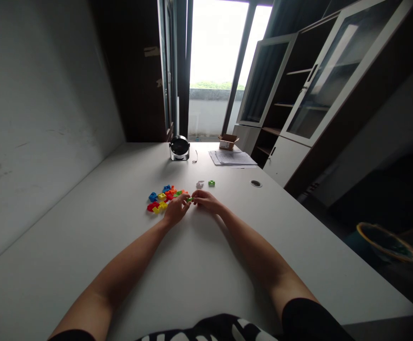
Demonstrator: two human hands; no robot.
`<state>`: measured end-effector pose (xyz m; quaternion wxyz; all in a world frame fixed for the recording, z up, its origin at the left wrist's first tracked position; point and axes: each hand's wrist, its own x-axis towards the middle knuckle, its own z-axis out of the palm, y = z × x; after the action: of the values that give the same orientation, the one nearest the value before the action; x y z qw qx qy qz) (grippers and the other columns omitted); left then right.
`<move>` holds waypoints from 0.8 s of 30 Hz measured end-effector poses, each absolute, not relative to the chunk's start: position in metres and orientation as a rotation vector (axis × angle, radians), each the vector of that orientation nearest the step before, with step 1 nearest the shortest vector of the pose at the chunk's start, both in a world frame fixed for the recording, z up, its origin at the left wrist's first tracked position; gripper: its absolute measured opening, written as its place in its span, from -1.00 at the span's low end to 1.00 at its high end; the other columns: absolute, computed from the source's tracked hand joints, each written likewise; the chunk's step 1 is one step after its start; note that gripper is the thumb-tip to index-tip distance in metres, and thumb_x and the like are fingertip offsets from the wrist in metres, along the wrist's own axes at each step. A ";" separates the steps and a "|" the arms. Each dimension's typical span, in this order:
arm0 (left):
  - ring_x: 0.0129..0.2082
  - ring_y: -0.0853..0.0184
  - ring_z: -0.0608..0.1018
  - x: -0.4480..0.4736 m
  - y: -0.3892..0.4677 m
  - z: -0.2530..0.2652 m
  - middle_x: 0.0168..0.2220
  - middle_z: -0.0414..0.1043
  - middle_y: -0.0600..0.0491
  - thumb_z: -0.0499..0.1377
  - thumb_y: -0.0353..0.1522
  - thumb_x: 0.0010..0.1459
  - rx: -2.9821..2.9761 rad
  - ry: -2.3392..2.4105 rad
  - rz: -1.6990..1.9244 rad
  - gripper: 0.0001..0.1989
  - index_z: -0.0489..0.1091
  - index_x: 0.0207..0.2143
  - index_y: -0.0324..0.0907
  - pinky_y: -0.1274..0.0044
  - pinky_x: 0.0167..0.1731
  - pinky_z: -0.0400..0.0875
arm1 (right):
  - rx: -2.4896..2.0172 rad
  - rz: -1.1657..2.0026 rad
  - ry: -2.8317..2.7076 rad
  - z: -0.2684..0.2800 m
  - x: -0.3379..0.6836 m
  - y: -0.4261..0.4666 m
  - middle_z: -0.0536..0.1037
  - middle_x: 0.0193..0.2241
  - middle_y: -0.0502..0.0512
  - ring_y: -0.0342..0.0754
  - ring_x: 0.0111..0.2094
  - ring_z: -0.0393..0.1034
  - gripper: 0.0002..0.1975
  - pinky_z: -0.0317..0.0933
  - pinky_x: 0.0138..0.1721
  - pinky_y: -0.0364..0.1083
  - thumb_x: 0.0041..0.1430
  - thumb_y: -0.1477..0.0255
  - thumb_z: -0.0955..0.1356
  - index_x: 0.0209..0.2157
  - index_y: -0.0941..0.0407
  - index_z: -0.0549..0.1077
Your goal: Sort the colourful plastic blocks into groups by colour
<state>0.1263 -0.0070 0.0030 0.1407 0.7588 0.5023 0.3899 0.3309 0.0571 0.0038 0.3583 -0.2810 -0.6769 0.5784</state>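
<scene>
Between my two hands is a small green plastic piece point(189, 199), pinched from both sides. My left hand point(177, 208) has its fingers closed at the piece's left end. From the right, the fingertips of my right hand point(206, 201) meet the same piece, whose exact shape is mostly covered. A loose cluster of coloured plastic pieces lies just left of and beyond my left hand, among them a blue piece point(153, 197), a red piece point(153, 206) and a yellow piece point(161, 196). Beyond my right hand lie a white piece point(199, 184) and another green piece point(211, 183).
Everything rests on a white table point(121, 189) along a wall. At its far end stand a round black-and-silver device point(180, 148), papers point(232, 157) and an open cardboard box point(227, 142). A round cable hole point(256, 183) is at the right. A bin point(387, 241) stands off the table's right edge.
</scene>
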 end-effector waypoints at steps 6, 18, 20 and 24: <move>-0.29 0.30 0.63 0.127 -0.007 0.004 -0.13 0.58 0.01 0.17 -0.38 0.27 2.196 1.419 1.170 -0.71 0.40 0.05 -0.08 0.44 -0.23 0.51 | -0.785 1.460 -1.758 0.005 0.330 0.056 0.54 -0.40 0.06 -0.08 -0.36 0.41 -0.57 0.26 -0.33 -0.10 0.10 0.08 0.49 -0.18 0.14 0.54; -0.29 0.33 0.62 0.126 -0.006 0.001 -0.03 0.54 0.00 0.20 -0.43 0.22 2.203 1.418 1.197 -0.64 0.38 0.08 -0.08 0.44 -0.20 0.52 | -0.799 1.365 -1.793 -0.003 0.328 0.059 0.49 -0.45 -0.01 -0.10 -0.42 0.36 -0.60 0.22 -0.39 -0.12 0.05 0.13 0.50 -0.19 0.13 0.52; -0.29 0.32 0.62 0.127 -0.006 0.001 -0.04 0.54 0.00 0.20 -0.42 0.23 2.189 1.430 1.196 -0.65 0.39 0.07 -0.09 0.45 -0.23 0.53 | -0.786 1.363 -1.786 -0.003 0.329 0.060 0.48 -0.45 -0.02 -0.10 -0.42 0.35 -0.61 0.21 -0.39 -0.12 0.05 0.15 0.50 -0.19 0.12 0.51; -0.31 0.31 0.62 0.127 -0.007 0.002 -0.05 0.55 -0.01 0.19 -0.41 0.23 2.164 1.455 1.197 -0.68 0.40 0.05 -0.10 0.45 -0.26 0.53 | -0.791 1.351 -1.783 -0.004 0.329 0.061 0.47 -0.46 -0.02 -0.10 -0.43 0.33 -0.61 0.19 -0.40 -0.12 0.05 0.15 0.50 -0.19 0.11 0.49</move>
<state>0.1272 -0.0071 0.0024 0.1356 0.7472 0.5025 0.4134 0.3292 0.0606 -0.0044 0.3748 -0.3090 -0.6967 0.5279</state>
